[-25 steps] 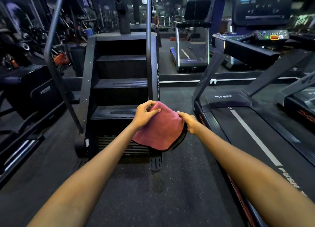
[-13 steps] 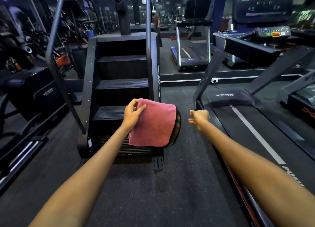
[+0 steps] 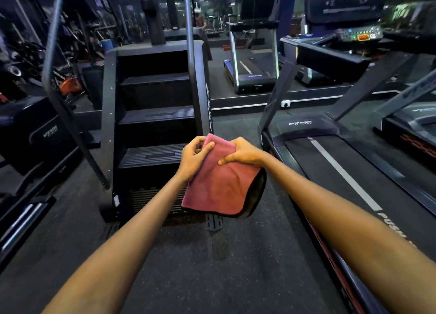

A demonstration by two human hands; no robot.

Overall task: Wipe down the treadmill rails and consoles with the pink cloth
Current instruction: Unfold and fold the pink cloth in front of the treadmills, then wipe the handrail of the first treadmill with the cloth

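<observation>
Pink cloth (image 3: 223, 186) hangs pinched between left hand (image 3: 194, 156) and right hand (image 3: 243, 153).

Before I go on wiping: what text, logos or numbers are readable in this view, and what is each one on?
"VIVA FITNESS": motor cover of the near treadmill.
"PUSH", cut off by the right arm: that treadmill's side rail.
Likely "VIVA", blurred: black machine at left.
"VIVA", partly cut off: far-right treadmill.
Console buttons and screen: too blurred to read.
Pink cloth: no text.
</observation>
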